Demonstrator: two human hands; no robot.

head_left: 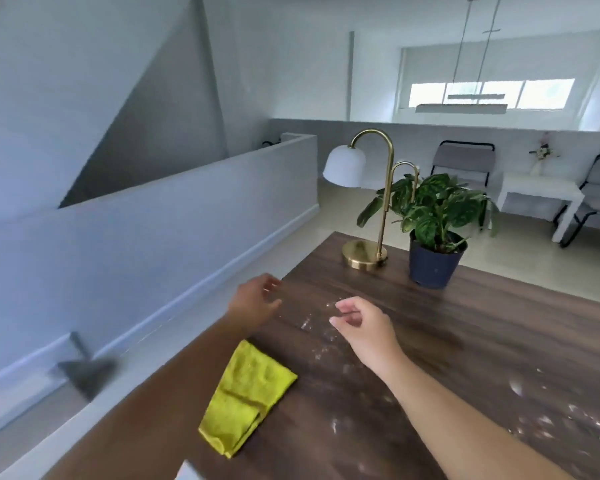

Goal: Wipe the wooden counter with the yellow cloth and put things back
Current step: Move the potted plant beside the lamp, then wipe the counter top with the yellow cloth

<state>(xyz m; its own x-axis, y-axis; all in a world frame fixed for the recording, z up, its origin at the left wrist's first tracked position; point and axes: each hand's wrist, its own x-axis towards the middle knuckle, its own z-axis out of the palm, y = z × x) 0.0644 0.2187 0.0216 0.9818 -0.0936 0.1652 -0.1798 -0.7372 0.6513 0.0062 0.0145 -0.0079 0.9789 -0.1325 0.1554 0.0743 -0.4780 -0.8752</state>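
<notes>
A folded yellow cloth (246, 398) lies on the dark wooden counter (465, 341) near its left edge, under my left forearm. White crumbs and powder are scattered over the counter's middle and right. My left hand (255, 301) hovers over the counter's left edge, fingers loosely curled and apart, holding nothing. Just right of it my right hand (359, 325) floats above the crumbs, also empty with fingers bent. Both hands are beyond the cloth and not touching it.
A brass lamp (364, 251) with a white shade and a potted plant in a dark blue pot (433, 261) stand at the counter's far end. A low white wall runs on the left. Chairs and a white side table (541, 195) stand beyond.
</notes>
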